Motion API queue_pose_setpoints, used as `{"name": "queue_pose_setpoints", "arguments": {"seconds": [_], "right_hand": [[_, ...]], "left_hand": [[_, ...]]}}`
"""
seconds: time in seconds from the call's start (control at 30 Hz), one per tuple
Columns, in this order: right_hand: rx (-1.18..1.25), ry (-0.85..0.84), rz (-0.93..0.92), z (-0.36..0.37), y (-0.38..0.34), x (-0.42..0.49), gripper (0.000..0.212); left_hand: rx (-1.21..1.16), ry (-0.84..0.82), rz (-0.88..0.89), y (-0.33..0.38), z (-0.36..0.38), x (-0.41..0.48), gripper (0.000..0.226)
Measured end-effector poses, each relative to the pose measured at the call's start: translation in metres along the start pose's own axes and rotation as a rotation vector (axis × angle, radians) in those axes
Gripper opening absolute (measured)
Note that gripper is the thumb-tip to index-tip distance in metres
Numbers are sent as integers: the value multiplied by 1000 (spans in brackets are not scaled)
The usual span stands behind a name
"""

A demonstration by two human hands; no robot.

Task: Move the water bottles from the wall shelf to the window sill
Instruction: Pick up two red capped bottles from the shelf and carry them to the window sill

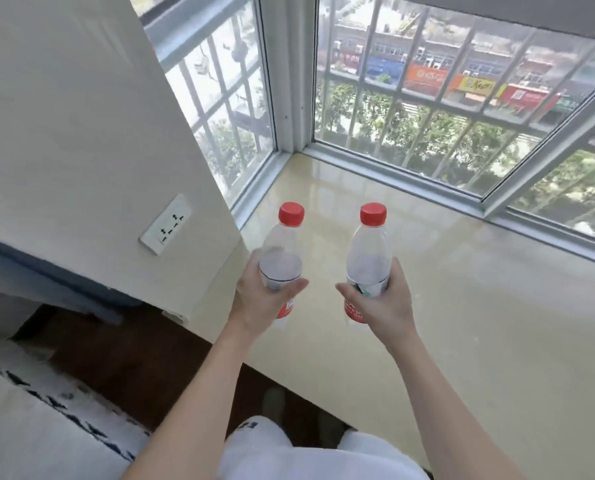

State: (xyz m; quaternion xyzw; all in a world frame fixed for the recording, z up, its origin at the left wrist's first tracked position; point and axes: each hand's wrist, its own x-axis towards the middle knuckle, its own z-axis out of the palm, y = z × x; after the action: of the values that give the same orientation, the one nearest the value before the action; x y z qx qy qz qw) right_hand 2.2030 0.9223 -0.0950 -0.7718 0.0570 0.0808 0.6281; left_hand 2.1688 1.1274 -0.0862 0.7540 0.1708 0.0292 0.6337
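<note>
I hold two clear water bottles with red caps and red labels, both upright above the near left part of the window sill. My left hand grips the left bottle around its middle. My right hand grips the right bottle the same way. The two bottles are about a hand's width apart. Their bases are hidden behind my hands, so I cannot tell whether they touch the sill. The wall shelf is out of view.
The glossy beige sill is wide and runs to the barred windows at the back and left. A white wall with a power socket stands on the left. Dark floor and a patterned rug lie below.
</note>
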Motion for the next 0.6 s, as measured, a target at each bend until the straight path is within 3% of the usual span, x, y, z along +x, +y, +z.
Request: {"name": "queue_pose_setpoints", "arguments": {"seconds": [0.23, 0.6], "right_hand": [[29, 124, 149, 27, 42, 18, 43], [31, 192, 210, 68, 145, 74, 44]], "left_hand": [[0, -203, -38, -37, 2, 62, 57], [73, -402, -128, -150, 13, 146, 53]]}}
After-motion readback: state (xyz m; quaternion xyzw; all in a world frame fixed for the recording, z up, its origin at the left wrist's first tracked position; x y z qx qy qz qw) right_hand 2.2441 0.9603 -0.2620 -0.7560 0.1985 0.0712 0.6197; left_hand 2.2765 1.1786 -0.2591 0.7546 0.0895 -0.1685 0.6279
